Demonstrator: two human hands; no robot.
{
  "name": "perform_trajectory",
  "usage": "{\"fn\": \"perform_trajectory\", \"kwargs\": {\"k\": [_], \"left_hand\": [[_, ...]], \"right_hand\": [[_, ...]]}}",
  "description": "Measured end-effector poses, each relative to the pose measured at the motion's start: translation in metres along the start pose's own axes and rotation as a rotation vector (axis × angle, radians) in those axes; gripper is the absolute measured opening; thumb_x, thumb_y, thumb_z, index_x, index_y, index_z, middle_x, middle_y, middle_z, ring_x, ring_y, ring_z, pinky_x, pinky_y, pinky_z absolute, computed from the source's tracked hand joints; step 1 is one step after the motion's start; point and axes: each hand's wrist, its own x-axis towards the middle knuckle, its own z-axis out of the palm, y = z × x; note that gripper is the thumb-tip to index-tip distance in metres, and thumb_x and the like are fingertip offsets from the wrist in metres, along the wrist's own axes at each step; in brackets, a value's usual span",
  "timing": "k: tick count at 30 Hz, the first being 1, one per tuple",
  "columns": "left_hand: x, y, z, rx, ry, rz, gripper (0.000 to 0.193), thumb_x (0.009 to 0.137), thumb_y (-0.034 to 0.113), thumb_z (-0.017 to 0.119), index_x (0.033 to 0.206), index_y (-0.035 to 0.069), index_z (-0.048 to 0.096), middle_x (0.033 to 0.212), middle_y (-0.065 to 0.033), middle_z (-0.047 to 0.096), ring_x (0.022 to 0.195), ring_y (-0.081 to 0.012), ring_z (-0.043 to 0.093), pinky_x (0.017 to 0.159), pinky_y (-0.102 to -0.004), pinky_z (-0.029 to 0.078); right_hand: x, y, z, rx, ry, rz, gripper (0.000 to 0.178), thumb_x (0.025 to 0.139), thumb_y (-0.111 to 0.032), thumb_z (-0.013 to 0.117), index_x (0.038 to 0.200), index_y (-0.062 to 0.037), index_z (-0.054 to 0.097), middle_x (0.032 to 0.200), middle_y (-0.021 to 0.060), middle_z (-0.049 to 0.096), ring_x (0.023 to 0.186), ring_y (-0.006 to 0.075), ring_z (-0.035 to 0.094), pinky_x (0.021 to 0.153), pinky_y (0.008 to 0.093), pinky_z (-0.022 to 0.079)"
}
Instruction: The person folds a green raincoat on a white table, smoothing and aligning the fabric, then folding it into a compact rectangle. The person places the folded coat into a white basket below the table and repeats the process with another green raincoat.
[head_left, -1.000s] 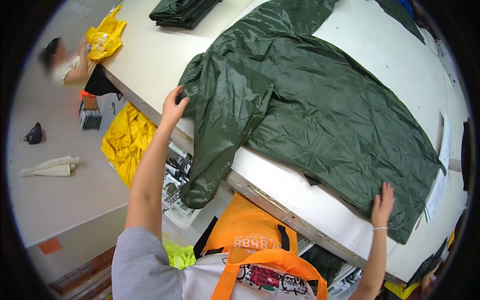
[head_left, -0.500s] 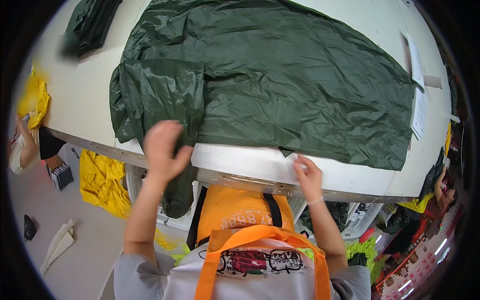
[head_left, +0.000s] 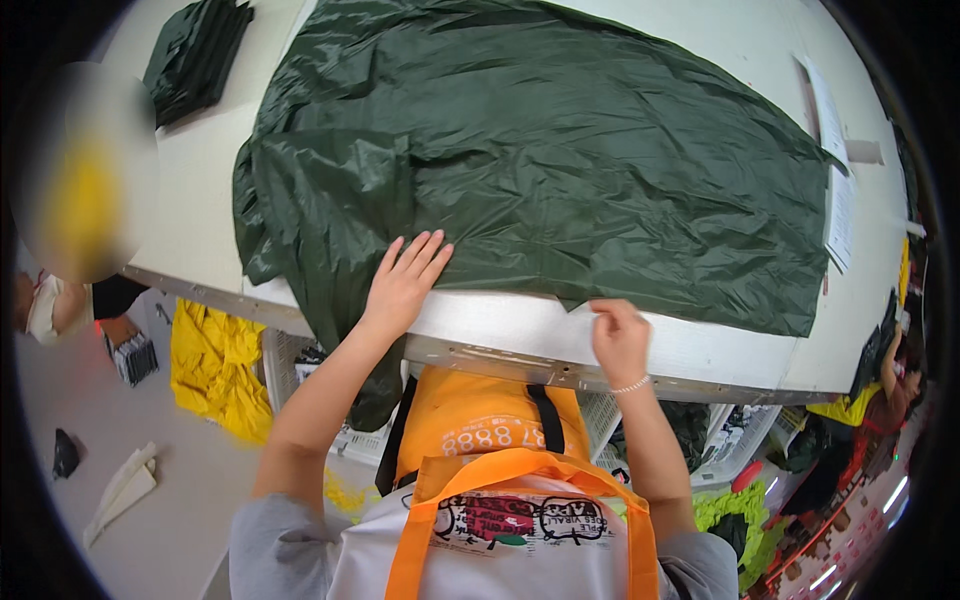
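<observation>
A dark green garment [head_left: 620, 190] of thin, shiny, wrinkled fabric, like a raincoat, is spread over the pale table. A narrow, sleeve-like part of it [head_left: 378, 395] hangs over the near edge at the left. My left hand [head_left: 405, 280] lies flat on the garment's near edge, beside that part, fingers stretched out. By the middle of the near edge, close to a small pointed flap of fabric, my right hand [head_left: 622, 340] is closed with its fingers curled in. What those fingers pinch, if anything, is too small to make out.
Folded dark green garments [head_left: 198, 60] are stacked at the far left of the table [head_left: 190, 190]. White papers [head_left: 838, 215] lie at the right. Yellow fabric [head_left: 215, 365] hangs below the left edge, and white crates [head_left: 740, 440] stand underneath. Other people are at both sides.
My left hand has moved right and come down flat on the garment. My right hand's fingers have curled closed near the flap. The view has shifted slightly.
</observation>
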Motion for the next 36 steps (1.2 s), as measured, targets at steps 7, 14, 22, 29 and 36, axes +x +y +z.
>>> {"fn": "perform_trajectory", "kwargs": {"k": [7,14,22,29,36], "left_hand": [[-0.011,-0.010,-0.045,-0.380,0.091,0.041,0.058,0.075,0.007,0.058,0.132,0.010,0.047,0.142,-0.0121,0.040,0.131,-0.0285,0.038,0.108,-0.0452,0.028],[-0.140,-0.147,-0.026,-0.140,0.751,-0.974,0.031,0.080,0.010,0.062,0.110,0.001,0.060,0.110,-0.0148,0.059,0.104,-0.0318,0.053,0.092,-0.0391,0.041],[-0.126,-0.167,-0.020,-0.548,0.751,-0.749,0.013,0.082,0.006,0.064,0.092,-0.001,0.058,0.087,-0.0118,0.064,0.079,-0.0270,0.060,0.072,-0.0342,0.047],[-0.112,-0.195,0.004,-0.192,0.512,-0.871,0.012,0.086,0.018,0.060,0.095,0.010,0.058,0.078,-0.0177,0.065,0.072,-0.0400,0.061,0.062,-0.0471,0.047],[-0.111,-0.206,0.008,-0.028,0.377,-0.960,0.017,0.084,0.018,0.057,0.100,0.015,0.056,0.074,-0.0162,0.065,0.068,-0.0391,0.062,0.061,-0.0489,0.047]], "right_hand": [[0.017,-0.007,0.023,-0.562,-0.562,-0.370,0.070,0.079,-0.031,0.068,0.141,-0.0184,0.038,0.152,0.0090,0.023,0.141,0.0300,0.017,0.113,0.0511,0.015],[0.011,-0.035,0.032,-0.341,-0.397,-0.531,0.036,0.082,-0.021,0.064,0.113,-0.0025,0.059,0.124,0.0170,0.053,0.121,0.0331,0.046,0.102,0.0483,0.034],[-0.048,-0.136,0.177,0.261,-0.720,0.187,0.033,0.081,-0.026,0.069,0.097,0.0026,0.061,0.064,0.0113,0.061,0.062,0.0260,0.062,0.060,0.0343,0.049],[-0.032,-0.115,0.164,0.679,-0.619,0.407,0.022,0.084,-0.017,0.065,0.086,0.0007,0.052,0.065,0.0073,0.054,0.061,0.0176,0.051,0.059,0.0323,0.043],[0.127,-0.042,-0.070,-0.448,-0.394,0.128,0.018,0.086,-0.016,0.060,0.090,0.0008,0.054,0.070,0.0154,0.058,0.067,0.0272,0.057,0.063,0.0357,0.044]]}}
